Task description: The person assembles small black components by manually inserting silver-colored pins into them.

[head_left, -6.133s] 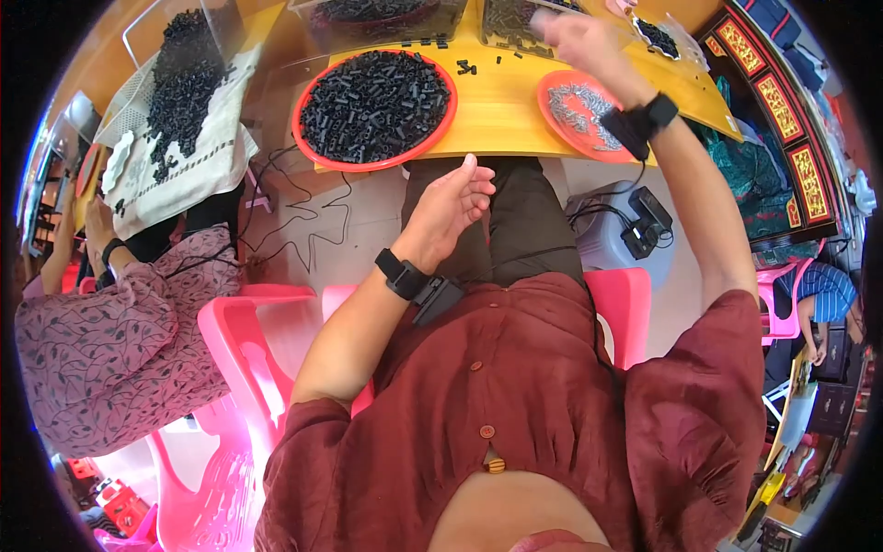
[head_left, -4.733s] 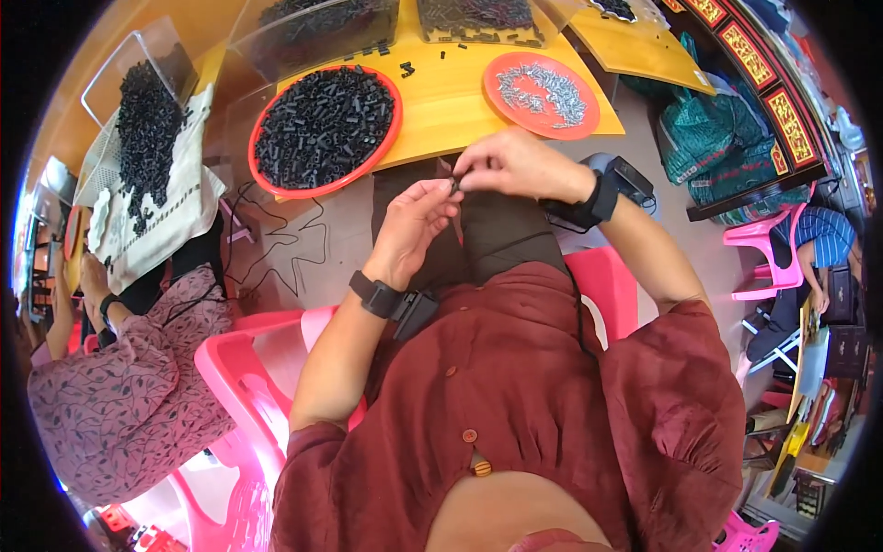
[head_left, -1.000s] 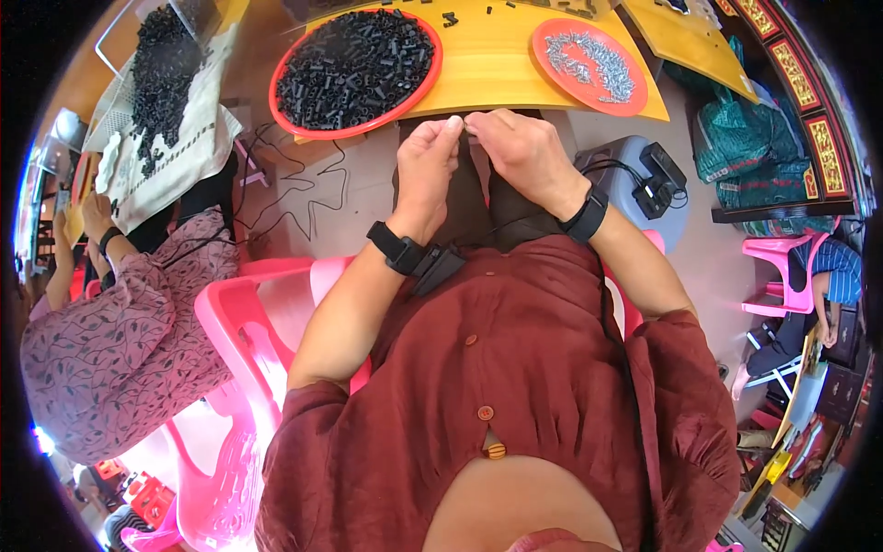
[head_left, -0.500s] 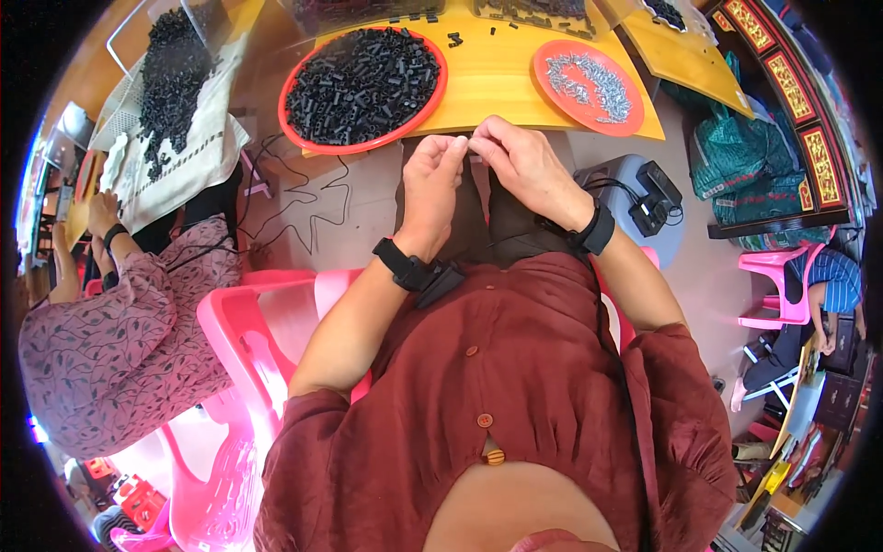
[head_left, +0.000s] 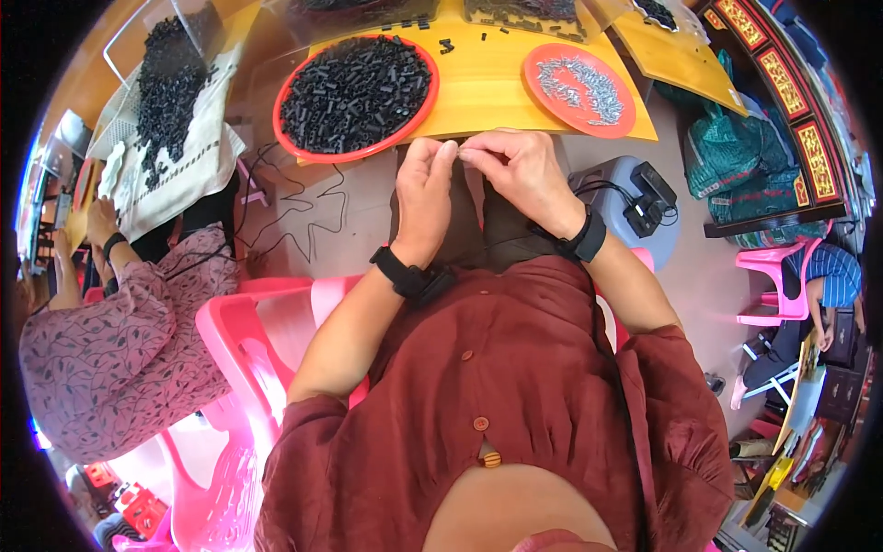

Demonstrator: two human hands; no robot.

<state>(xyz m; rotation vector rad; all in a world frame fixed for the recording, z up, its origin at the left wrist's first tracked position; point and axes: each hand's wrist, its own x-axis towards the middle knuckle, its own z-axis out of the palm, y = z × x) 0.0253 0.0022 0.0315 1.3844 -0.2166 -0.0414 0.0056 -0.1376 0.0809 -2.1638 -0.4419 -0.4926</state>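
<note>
My left hand (head_left: 426, 195) and my right hand (head_left: 526, 173) meet fingertip to fingertip over my lap, just short of the table's near edge. Both are closed in a pinch. Whatever sits between the fingertips is too small to make out. Beyond my left hand, a red round tray (head_left: 430, 103) is heaped with small black plastic parts (head_left: 354, 92). Past my right hand lies an orange-red plate (head_left: 543, 96) with small silvery metal pieces (head_left: 598, 90) spread on it.
The yellow table (head_left: 478, 78) carries clear bins (head_left: 529, 17) at its far side. Right of my knees a grey-blue stool (head_left: 602, 198) bears a black adapter (head_left: 655, 189) with cables. At left, a person in a patterned top (head_left: 110, 340) sits by a cloth (head_left: 198, 166) piled with black parts.
My hands stay pinched together and have shifted slightly; the right fingers have turned a little at the left fingertips. The whole view has moved slightly.
</note>
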